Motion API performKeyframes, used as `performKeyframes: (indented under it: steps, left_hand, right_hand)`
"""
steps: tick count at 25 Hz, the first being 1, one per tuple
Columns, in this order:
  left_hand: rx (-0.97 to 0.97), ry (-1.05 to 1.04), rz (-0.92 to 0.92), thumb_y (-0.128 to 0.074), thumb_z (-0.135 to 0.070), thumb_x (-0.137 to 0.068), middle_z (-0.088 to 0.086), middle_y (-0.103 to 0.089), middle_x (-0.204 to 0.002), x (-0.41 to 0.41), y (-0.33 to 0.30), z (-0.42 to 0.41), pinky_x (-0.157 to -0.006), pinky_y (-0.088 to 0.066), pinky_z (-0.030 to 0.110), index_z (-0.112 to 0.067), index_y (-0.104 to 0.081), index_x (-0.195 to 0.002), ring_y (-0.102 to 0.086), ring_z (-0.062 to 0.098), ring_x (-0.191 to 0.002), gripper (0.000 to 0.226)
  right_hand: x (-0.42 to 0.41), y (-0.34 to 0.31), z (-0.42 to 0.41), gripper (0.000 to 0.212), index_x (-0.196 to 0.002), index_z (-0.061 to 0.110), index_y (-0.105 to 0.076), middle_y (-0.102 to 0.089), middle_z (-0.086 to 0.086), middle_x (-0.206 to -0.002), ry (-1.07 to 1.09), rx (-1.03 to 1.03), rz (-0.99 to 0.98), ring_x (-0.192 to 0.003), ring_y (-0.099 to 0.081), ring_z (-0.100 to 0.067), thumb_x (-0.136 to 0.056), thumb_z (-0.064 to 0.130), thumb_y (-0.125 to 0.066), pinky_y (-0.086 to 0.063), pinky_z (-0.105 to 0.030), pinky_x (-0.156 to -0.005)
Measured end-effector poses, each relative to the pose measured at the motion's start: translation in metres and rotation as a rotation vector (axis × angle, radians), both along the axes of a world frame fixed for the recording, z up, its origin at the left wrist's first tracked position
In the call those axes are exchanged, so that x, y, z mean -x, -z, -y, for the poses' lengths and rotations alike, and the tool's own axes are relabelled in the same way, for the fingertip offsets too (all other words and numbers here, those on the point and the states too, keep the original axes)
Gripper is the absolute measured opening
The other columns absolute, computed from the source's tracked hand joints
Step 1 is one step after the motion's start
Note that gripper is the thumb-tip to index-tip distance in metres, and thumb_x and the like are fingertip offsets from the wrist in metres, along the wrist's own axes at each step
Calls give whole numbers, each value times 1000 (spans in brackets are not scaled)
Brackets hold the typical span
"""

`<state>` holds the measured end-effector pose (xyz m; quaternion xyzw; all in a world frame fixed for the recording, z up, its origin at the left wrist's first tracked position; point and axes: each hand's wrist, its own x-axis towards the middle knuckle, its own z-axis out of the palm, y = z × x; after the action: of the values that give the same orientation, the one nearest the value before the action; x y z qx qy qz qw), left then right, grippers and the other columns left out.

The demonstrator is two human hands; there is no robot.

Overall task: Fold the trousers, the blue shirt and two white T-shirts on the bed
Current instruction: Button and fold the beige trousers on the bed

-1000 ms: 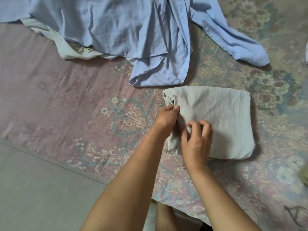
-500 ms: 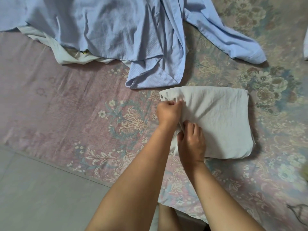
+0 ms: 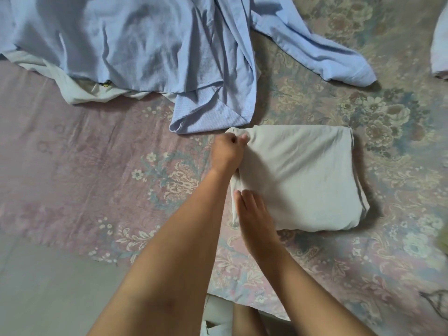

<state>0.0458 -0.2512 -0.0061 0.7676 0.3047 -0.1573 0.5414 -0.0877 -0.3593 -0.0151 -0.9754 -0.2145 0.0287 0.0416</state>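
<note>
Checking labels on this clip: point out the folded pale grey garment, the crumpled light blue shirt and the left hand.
Folded pale grey garment [image 3: 303, 175]: head view, flat top face.
Crumpled light blue shirt [image 3: 135, 42]: head view, main body panel.
Left hand [image 3: 228, 151]: head view, back of hand.

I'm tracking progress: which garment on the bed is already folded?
The pale grey garment under both hands: a neat rectangular bundle. The blue shirt and the white cloth beneath it lie spread and crumpled.

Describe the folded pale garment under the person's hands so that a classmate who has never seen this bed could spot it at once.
Start at the floral bedspread and find the crumpled blue shirt spread across its far side. Just nearer than the shirt's hem lies the folded pale garment, with the left hand gripping its far left corner and the right hand on its left edge. It alone is a neat rectangle.
</note>
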Motion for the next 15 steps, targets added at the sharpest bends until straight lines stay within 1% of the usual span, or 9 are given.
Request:
performKeyframes:
  steps: [2,3,4,5,7,8,10,13,15]
  left_hand:
    - [-176,195,-14,-57,-26,-91,7,-55,-74,-2,0,-4,-64,-35,29,-10,-50,-73,-56,22,-73,25]
    - [-415,279,9,-57,-23,-90,10,-60,-90,-2,0,-4,-69,-39,34,-8,-53,-90,-60,27,-87,15]
    - [-714,315,167,-59,-18,-87,12,-61,-102,0,0,1,-72,-44,36,-7,-51,-104,-61,30,-94,23]
    - [-873,385,365,-61,-18,-83,14,-62,-110,4,2,11,-77,-47,36,-6,-49,-114,-61,32,-100,36]
    - [-892,743,750,-48,-29,-88,21,-52,-134,22,15,30,-105,-34,40,-4,-46,-134,-49,35,-124,52]
    - [-871,884,763,-38,-38,-92,21,-42,-143,32,23,34,-114,-18,43,-9,-41,-140,-38,34,-134,56]
    - [-884,953,624,-27,-55,-91,19,-31,-150,42,50,29,-114,2,48,-24,-32,-145,-25,32,-140,62]
    - [-857,952,472,-23,-61,-89,20,-16,-154,35,69,19,-111,14,48,-33,-13,-146,-14,31,-144,65]
    - [-851,992,458,-19,-60,-91,16,-6,-156,35,62,18,-111,15,49,-33,-8,-147,-5,28,-145,64]
  right_hand:
    - [6,3,7,45,-122,-3,-55,-60,-14,-106,-50,-64,-68,-93,-55,-27,-77,1,-53,-52,-33,-80]
    - [7,2,16,46,-128,-2,-50,-57,-16,-116,-62,-96,-80,-103,-53,-28,-83,8,-53,-50,-37,-88]
    - [6,0,27,46,-133,0,-46,-52,-18,-127,-31,-87,-68,-114,-48,-31,-91,18,-46,-44,-42,-98]
    - [5,-5,37,49,-138,4,-42,-45,-20,-136,49,-23,-40,-125,-41,-34,-96,29,-37,-33,-47,-108]
    - [0,-10,54,59,-145,20,-32,-30,-19,-149,241,140,-56,-138,-23,-42,-93,47,-31,-8,-61,-111]
    - [0,-9,58,61,-146,29,-28,-26,-16,-152,288,197,-93,-139,-18,-44,-90,53,-30,-5,-66,-108]
    - [5,3,54,62,-146,38,-23,-28,-12,-153,301,233,-190,-139,-19,-45,-87,58,-27,-9,-72,-102]
    - [11,12,53,57,-143,38,-30,-34,-9,-151,249,180,-170,-138,-28,-43,-90,58,-27,-17,-72,-101]
    - [-1,7,75,56,-143,33,-31,-35,-9,-151,214,176,-103,-138,-31,-38,-91,54,-30,-18,-69,-104]
